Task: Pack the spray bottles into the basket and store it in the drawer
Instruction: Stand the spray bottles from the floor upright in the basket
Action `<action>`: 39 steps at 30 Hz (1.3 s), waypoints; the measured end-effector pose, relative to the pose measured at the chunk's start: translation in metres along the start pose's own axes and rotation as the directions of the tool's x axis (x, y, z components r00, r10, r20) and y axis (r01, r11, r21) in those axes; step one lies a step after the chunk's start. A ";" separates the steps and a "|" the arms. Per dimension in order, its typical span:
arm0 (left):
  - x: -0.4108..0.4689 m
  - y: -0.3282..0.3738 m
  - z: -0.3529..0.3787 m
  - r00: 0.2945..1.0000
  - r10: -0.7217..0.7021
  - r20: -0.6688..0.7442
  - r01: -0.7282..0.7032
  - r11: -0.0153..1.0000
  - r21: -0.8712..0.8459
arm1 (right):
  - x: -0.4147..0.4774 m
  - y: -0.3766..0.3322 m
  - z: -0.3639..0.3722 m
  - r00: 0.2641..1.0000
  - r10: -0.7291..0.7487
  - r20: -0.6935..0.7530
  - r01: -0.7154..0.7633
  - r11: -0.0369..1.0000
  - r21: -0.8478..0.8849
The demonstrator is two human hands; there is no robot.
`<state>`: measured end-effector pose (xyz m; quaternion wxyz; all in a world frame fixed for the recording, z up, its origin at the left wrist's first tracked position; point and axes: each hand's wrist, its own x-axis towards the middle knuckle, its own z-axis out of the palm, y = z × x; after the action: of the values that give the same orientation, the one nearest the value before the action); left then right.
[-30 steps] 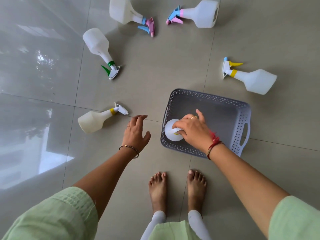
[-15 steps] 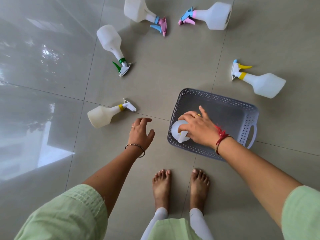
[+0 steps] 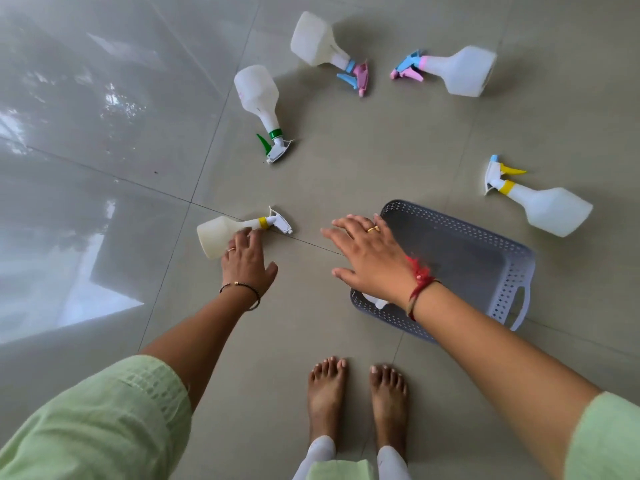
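A grey perforated basket sits on the tiled floor in front of my feet. A white bottle lies in its near left corner, mostly hidden under my right wrist. My right hand hovers over the basket's left rim, fingers spread and holding nothing. My left hand reaches down onto a cream spray bottle with a yellow collar; its fingertips touch the bottle's body without closing round it. Several more spray bottles lie on the floor: one green-triggered, one pink and blue, one blue and pink, one yellow-triggered.
My bare feet stand just below the basket. Glossy grey tiles reflect a bright window on the left. The loose bottles ring the basket in an arc from left to right.
My right hand has let go of the bottle in the basket and lifted away leftward, open. My left hand has moved forward onto the yellow-collared bottle.
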<state>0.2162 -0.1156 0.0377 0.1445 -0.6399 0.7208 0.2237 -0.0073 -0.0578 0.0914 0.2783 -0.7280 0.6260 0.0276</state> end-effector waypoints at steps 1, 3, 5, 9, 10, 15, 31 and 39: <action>0.008 -0.008 -0.001 1.000 -0.003 -0.003 0.004 0.999 0.041 | 0.013 -0.003 0.005 1.000 0.009 0.003 -0.009 1.000 0.002; 0.027 -0.021 -0.002 1.000 -0.016 0.007 0.015 0.993 0.118 | 0.038 -0.006 0.017 0.999 0.031 0.009 -0.031 0.999 0.014; 0.049 -0.033 0.002 0.998 -0.054 0.021 0.050 0.986 0.159 | 0.065 -0.009 0.033 0.999 0.028 0.023 -0.028 1.000 0.014; 0.086 -0.051 0.021 0.990 -0.120 0.078 0.099 0.967 0.237 | 0.115 -0.015 0.068 0.997 -0.001 0.079 0.002 1.000 -0.003; 0.093 -0.055 0.027 0.985 -0.141 0.098 0.112 0.961 0.252 | 0.125 -0.016 0.076 0.996 -0.003 0.088 0.003 1.000 -0.004; 0.112 -0.071 0.052 0.987 -0.141 0.071 0.095 0.889 0.448 | 0.155 -0.014 0.101 0.996 0.002 0.088 -0.003 1.000 0.014; 0.029 -0.022 -0.014 0.999 0.043 0.011 -0.045 0.978 0.202 | 0.088 -0.037 0.034 0.952 0.307 0.025 -0.280 0.830 0.482; 0.007 0.086 -0.050 0.969 0.241 -0.062 -0.240 0.970 0.029 | 0.028 0.029 -0.049 0.825 0.564 -0.015 -0.354 0.538 0.765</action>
<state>0.1344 -0.1403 0.0891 0.0997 -0.5532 0.7997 0.2108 -0.0431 -0.1060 0.1117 0.4440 -0.3574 0.7830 -0.2491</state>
